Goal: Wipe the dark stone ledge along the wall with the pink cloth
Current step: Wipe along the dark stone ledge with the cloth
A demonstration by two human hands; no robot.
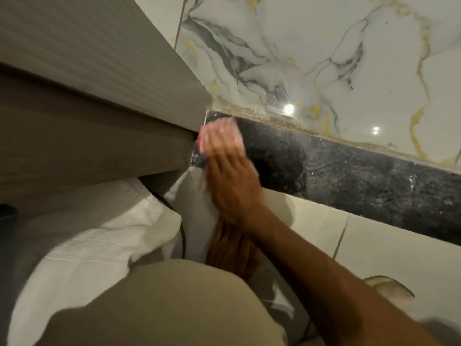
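Note:
The dark stone ledge (349, 181) runs diagonally from centre left to the right edge, between veined marble above and pale tiles below. My right hand (232, 178) reaches in from the bottom right and presses the pink cloth (228, 129) onto the ledge's left end, next to the wooden unit. Hand and cloth are blurred; only the cloth's edges show around the fingers. My left hand (229, 250) lies mostly under my right forearm, against the pale tile below the ledge. Its fingers are too blurred and hidden to read.
A grey-brown wooden unit (87, 121) fills the left side and butts against the ledge's end. White bedding (82, 245) lies below it. My beige-clad knee (174, 308) is at the bottom centre. White dust speckles the ledge's right part (409, 186).

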